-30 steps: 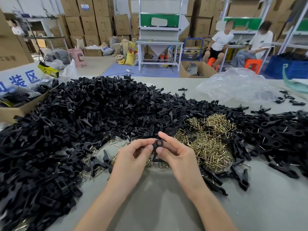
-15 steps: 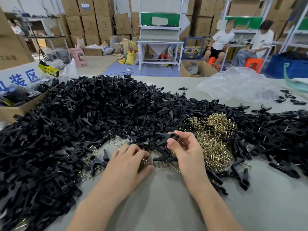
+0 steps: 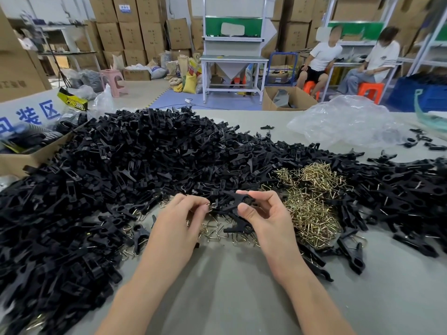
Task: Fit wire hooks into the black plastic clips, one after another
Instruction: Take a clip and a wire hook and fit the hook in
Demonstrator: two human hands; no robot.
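1. Warehouse tabletop [image 3: 229, 298]: a large pile of black clips [image 3: 121, 170] lies left and behind, the wire hooks [image 3: 312, 204] heap right of centre
2. The right hand [image 3: 268, 218] pinches one clip [image 3: 232, 201]; the left hand [image 3: 179, 221] pinches a hook [image 3: 208, 207] just beside it
3. Hook not yet seated; most clips appear unfitted

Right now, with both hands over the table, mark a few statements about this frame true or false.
1. The right hand pinches a black clip. True.
2. The left hand lies flat and empty. False: its fingertips pinch a wire hook beside the black clip.
3. The brass hook pile lies right of the hands. True.
4. The clear plastic bag covers the brass hook pile. False: it lies farther back, on the table at far right.
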